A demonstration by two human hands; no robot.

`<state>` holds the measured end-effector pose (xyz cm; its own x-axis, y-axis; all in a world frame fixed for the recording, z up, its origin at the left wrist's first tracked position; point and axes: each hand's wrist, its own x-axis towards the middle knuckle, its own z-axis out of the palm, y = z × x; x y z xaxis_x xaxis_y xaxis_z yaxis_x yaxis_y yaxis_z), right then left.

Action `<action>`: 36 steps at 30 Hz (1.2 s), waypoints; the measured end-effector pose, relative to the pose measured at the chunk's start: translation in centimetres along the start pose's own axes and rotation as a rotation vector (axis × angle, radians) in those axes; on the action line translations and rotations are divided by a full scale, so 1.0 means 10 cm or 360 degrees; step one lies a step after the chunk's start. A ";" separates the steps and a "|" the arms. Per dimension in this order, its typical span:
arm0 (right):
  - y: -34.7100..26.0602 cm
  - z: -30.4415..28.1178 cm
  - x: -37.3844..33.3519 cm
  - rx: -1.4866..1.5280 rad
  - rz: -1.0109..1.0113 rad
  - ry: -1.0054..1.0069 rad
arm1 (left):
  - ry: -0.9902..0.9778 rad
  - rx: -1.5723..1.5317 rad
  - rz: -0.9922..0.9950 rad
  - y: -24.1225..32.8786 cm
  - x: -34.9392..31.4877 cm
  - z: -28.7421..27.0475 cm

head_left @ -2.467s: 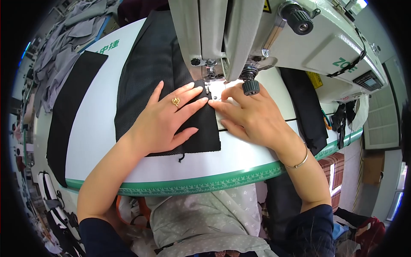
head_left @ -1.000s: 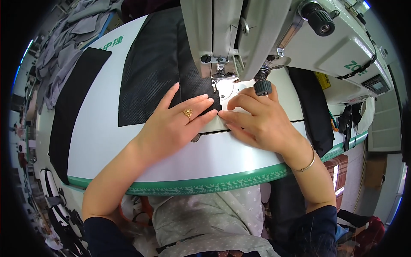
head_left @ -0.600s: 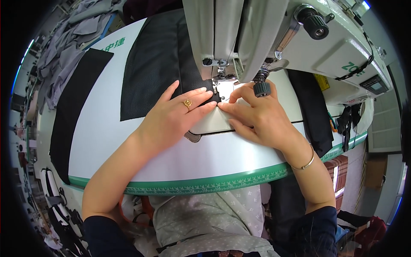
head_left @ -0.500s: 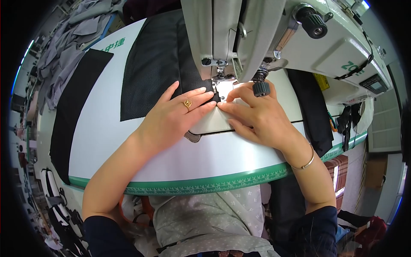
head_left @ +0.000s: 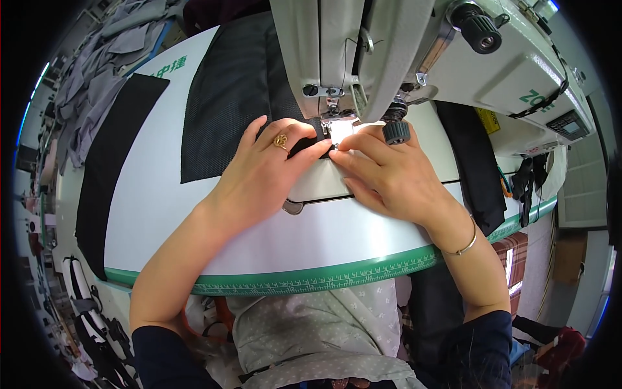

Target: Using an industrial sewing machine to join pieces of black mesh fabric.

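Note:
A black mesh-like fabric panel (head_left: pixel 223 110) lies on the white sewing table, its right edge running under the sewing machine's presser foot (head_left: pixel 326 128). My left hand (head_left: pixel 262 168), with a gold ring, rests on the panel's near right part. Its fingers are bent, and thumb and forefinger close on the black fabric just left of the foot. From the other side my right hand (head_left: pixel 395 175) reaches in with curled fingers, its tips at the fabric's small near corner. Thumb and fingertips meet there, almost touching my left thumb. The fingers partly cover the fabric between them.
The sewing machine head (head_left: pixel 363 52) stands over the work, with a black knob (head_left: pixel 396 133) close above my right fingers. Black fabric strips lie at the left (head_left: pixel 120 155) and right (head_left: pixel 476 175). A green ruler edge (head_left: pixel 311 283) borders the table. Grey cloth (head_left: pixel 97 91) is piled far left.
My left fingers have gone from stretched flat to bent, and the thumb has slid slightly toward the foot. A light now glows brighter at the needle. My right hand has barely shifted.

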<state>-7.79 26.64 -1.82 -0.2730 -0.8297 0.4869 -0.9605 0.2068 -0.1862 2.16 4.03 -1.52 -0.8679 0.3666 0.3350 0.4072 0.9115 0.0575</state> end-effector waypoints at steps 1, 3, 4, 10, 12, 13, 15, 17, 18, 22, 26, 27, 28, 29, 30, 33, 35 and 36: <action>0.00 0.00 0.00 -0.0004 -0.0004 -0.0001 | -0.0018 0.0002 -0.0001 0.00 0.00 0.00; 0.00 0.00 0.00 -0.0019 -0.0013 0.0012 | -0.0035 0.0006 -0.0002 0.01 0.01 0.00; 0.00 0.00 0.00 -0.0035 -0.0020 0.0024 | -0.0023 0.0001 -0.0002 0.01 0.00 0.01; 0.00 0.00 0.01 -0.0026 -0.0010 0.0032 | 0.0024 0.0022 0.0000 0.03 -0.05 0.01; -0.01 -0.01 0.01 -0.0020 0.0015 0.0001 | 0.0035 0.0027 -0.0002 0.02 -0.07 0.00; -0.01 -0.01 0.01 -0.0014 0.0040 -0.0030 | 0.0032 0.0041 -0.0016 0.02 -0.07 0.00; 0.00 -0.01 0.00 -0.0014 0.0049 -0.0022 | 0.0030 0.0057 -0.0029 0.01 -0.07 0.00; 0.00 -0.01 0.00 -0.0013 0.0056 -0.0013 | 0.0027 0.0056 -0.0030 -0.01 -0.06 0.01; -0.01 -0.01 0.00 -0.0022 0.0060 -0.0024 | 0.0028 0.0058 -0.0030 -0.01 -0.07 0.02; 0.01 0.00 0.00 -0.0051 0.0071 -0.0019 | 0.0019 0.0089 -0.0055 -0.03 -0.08 0.03; 0.00 0.00 0.00 -0.0140 0.0062 -0.0003 | 0.0026 0.0019 -0.0091 -0.06 -0.05 0.04; -0.01 0.00 0.00 -0.0157 0.0069 0.0016 | 0.0033 0.0026 -0.0095 -0.07 -0.05 0.05; -0.02 0.00 0.01 -0.0176 0.0074 0.0034 | 0.0030 0.0041 -0.0110 -0.08 -0.05 0.07; -0.01 0.00 0.01 -0.0180 0.0058 0.0039 | 0.0029 0.0060 -0.0128 -0.10 -0.04 0.10; -0.01 0.01 0.00 -0.0211 0.0061 0.0056 | 0.0042 0.0072 -0.0137 -0.11 -0.03 0.12; 0.00 0.01 0.00 -0.0243 0.0044 0.0084 | 0.0057 0.0127 -0.0168 -0.13 -0.03 0.14; -0.01 -0.01 0.00 -0.0224 0.0042 0.0078 | 0.0143 0.0176 -0.0239 -0.15 -0.03 0.16; -0.01 -0.01 -0.01 -0.0214 0.0034 0.0083 | 0.0200 0.0208 -0.0288 -0.16 -0.02 0.16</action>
<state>-7.72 26.72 -1.77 -0.2928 -0.7969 0.5284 -0.9520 0.2948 -0.0829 1.27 2.80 -3.21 -0.8779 0.1766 0.4451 0.2010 0.9796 0.0077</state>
